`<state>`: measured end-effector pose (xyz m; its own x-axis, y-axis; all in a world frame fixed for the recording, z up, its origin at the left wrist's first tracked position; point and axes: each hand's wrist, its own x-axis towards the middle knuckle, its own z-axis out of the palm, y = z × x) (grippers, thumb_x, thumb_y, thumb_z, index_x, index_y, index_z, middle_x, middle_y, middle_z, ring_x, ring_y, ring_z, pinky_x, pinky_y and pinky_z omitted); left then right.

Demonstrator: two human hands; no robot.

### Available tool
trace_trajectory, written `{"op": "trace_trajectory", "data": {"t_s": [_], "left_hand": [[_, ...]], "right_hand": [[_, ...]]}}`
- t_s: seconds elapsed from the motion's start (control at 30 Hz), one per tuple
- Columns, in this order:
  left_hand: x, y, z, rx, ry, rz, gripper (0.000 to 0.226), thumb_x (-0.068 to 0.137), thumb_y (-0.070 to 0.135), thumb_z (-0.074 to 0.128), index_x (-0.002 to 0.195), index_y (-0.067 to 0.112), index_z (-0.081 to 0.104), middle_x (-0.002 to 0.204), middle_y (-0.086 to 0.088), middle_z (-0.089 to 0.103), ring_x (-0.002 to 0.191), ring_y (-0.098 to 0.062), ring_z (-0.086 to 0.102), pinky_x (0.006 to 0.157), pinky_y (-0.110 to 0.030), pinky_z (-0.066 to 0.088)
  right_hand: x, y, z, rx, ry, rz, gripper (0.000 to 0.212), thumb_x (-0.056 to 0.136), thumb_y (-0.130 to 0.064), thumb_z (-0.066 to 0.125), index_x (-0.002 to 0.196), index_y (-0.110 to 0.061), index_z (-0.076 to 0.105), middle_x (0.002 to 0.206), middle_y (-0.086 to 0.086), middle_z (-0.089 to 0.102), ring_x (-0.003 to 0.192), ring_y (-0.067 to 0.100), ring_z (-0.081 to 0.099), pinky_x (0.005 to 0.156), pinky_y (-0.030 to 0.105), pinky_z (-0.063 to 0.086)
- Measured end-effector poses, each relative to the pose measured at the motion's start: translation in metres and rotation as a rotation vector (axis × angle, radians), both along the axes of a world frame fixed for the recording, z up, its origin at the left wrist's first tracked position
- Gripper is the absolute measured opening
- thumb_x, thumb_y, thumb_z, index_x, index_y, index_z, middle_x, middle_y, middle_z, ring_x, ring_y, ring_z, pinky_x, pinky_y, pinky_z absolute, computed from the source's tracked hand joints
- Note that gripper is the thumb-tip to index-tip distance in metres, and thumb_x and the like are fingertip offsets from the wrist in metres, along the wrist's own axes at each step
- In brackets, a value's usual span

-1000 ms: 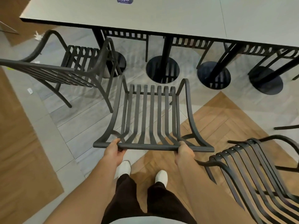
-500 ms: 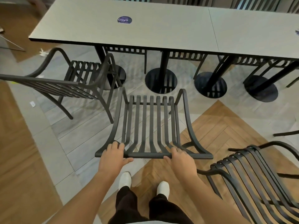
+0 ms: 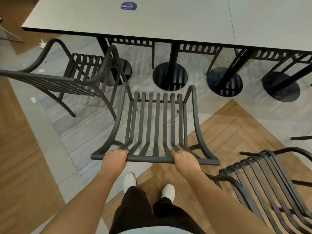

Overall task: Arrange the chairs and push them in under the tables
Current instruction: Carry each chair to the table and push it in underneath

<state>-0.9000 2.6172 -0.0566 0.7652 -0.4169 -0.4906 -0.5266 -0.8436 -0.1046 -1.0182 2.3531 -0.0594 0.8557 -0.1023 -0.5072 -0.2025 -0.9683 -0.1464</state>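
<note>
A black slatted metal chair (image 3: 157, 125) stands right in front of me, its seat facing the grey table (image 3: 168, 22). My left hand (image 3: 115, 157) grips the top rail of its backrest near the left end. My right hand (image 3: 184, 159) grips the same rail near the right end. The chair's front edge is short of the table's edge, in line with a round black pedestal base (image 3: 169, 76). A second black chair (image 3: 70, 78) stands turned sideways at the left, beside the table's corner. A third one (image 3: 270, 183) is at my lower right.
More round pedestal bases (image 3: 224, 81) sit under the table, and further chairs (image 3: 199, 48) are tucked in on its far side. The table carries a round purple sticker (image 3: 128, 6). Scraps of paper (image 3: 33, 100) lie on the grey tile floor at the left. My white shoes (image 3: 130, 181) stand on wood flooring.
My fingers lay over the rail half a second ago and now curl round it again. The chair has shifted slightly forward and the view has tipped down toward the table's edge.
</note>
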Motion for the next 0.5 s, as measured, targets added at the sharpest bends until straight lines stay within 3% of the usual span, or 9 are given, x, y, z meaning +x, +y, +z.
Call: {"op": "trace_trajectory", "data": {"t_s": [0.3, 0.4, 0.5], "left_hand": [[0.076, -0.024, -0.009, 0.025, -0.062, -0.107, 0.033, 0.105, 0.025, 0.053, 0.137, 0.029, 0.058, 0.106, 0.002, 0.071, 0.093, -0.018, 0.069, 0.083, -0.031, 0.055], [0.115, -0.028, -0.011, -0.030, -0.082, -0.112, 0.024, 0.096, 0.021, 0.064, 0.119, 0.027, 0.070, 0.084, 0.002, 0.071, 0.073, -0.019, 0.069, 0.068, -0.033, 0.054], [0.157, -0.034, -0.018, -0.055, -0.092, -0.105, 0.021, 0.070, 0.016, 0.088, 0.087, 0.023, 0.078, 0.057, 0.001, 0.062, 0.048, -0.020, 0.060, 0.050, -0.029, 0.050]], "right_hand": [[0.076, -0.025, 0.003, -0.049, 0.029, 0.008, 0.019, 0.102, -0.013, 0.049, 0.115, -0.014, 0.062, 0.108, 0.006, 0.067, 0.097, 0.026, 0.067, 0.084, 0.038, 0.054], [0.113, -0.035, 0.005, -0.070, 0.028, 0.015, 0.020, 0.101, -0.011, 0.046, 0.113, -0.014, 0.062, 0.106, 0.005, 0.068, 0.095, 0.026, 0.067, 0.081, 0.038, 0.053], [0.151, -0.043, 0.005, -0.086, 0.032, 0.013, 0.020, 0.101, -0.011, 0.046, 0.113, -0.015, 0.061, 0.105, 0.005, 0.069, 0.093, 0.025, 0.068, 0.080, 0.037, 0.054]]}}
